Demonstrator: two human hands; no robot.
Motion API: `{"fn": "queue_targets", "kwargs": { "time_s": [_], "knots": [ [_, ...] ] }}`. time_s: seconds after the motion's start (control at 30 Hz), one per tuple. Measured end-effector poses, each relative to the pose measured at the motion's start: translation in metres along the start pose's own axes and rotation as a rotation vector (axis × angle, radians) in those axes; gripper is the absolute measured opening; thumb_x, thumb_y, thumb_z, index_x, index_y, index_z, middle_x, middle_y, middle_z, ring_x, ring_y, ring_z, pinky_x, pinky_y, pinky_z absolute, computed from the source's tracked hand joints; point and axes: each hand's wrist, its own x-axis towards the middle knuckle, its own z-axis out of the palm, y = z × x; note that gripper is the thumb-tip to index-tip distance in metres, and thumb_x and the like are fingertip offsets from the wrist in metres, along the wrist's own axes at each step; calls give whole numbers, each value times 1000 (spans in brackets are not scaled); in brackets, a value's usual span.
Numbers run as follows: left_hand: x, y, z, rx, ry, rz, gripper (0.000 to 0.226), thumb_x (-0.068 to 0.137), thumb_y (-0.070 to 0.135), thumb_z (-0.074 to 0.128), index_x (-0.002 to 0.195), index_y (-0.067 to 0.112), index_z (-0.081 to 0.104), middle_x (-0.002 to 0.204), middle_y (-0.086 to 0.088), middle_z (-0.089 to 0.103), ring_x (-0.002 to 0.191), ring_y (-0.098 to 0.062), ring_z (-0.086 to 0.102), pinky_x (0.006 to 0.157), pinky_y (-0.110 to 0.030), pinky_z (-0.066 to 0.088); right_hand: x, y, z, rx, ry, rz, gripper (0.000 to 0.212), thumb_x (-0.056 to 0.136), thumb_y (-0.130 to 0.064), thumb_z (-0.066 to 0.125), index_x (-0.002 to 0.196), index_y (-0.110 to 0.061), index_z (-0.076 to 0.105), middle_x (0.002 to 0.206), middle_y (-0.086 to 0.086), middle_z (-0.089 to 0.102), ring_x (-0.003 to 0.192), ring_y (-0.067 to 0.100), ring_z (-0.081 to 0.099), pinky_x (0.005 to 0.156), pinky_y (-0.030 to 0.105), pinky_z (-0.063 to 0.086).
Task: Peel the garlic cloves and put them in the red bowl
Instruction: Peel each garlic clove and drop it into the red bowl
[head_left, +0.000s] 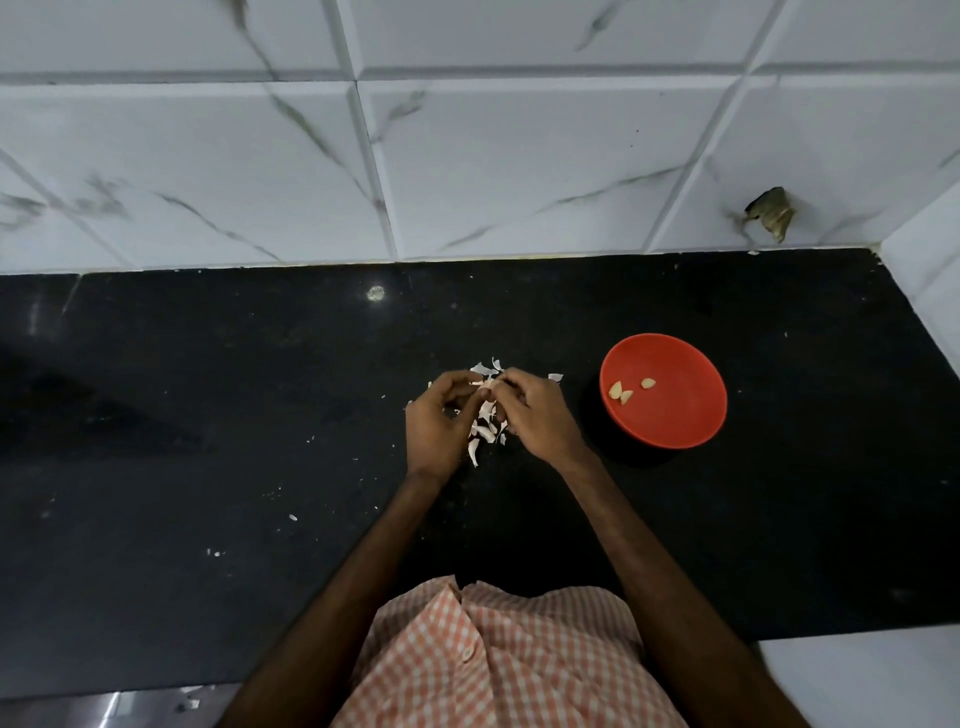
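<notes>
While the left hand and right hand pinch one garlic clove between curled fingertips above the loose skins, the red bowl sits on the counter near the right hand, holding three peeled cloves, likely to keep transfers short.

dim, even light | glare spot on countertop | wide-angle bending at edges | slight softness
</notes>
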Motion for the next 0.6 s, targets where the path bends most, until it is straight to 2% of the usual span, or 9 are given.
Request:
{"fn": "queue_targets", "kwargs": {
  "time_s": [0.17,0.27,0.4,0.47,0.6],
  "knots": [
    [1,-1,0,21,-19,24,23,93,19,73,116,16,75,99,9,78,94,-6,74,85,-43,61,1,0,0,-57,-12,-79,20,105,-24,52,96,-16,68,69,0,66,52,3,56,54,23,47],
    [3,0,-1,23,-41,-4,18,94,20,72,112,17,76,99,10,77,94,-6,73,84,-44,61,2,3,-3,-117,-17,-121,20,106,-21,52,104,-11,70,74,-6,66,57,2,58,57,16,44],
    [4,5,0,32,-62,-26,14,97,22,67,108,22,76,97,13,76,93,-5,72,85,-42,59,2,2,-6,-162,-14,-162,17,104,-20,55,102,-13,69,79,-2,68,62,3,59,59,18,45],
    [6,4,-1,29,-72,-19,15,97,20,67,108,20,77,96,13,76,93,-7,72,85,-44,59,3,2,-7,-163,1,-173,15,102,-20,58,100,-12,70,80,-6,69,68,6,63,62,23,50],
    [9,2,-3,0,-68,-24,14,93,14,71,105,18,77,99,8,76,95,-13,71,86,-46,58,4,2,-7,-173,23,-176,12,96,-24,63,94,-16,73,78,-10,70,69,12,68,67,44,58]
  ]
}}
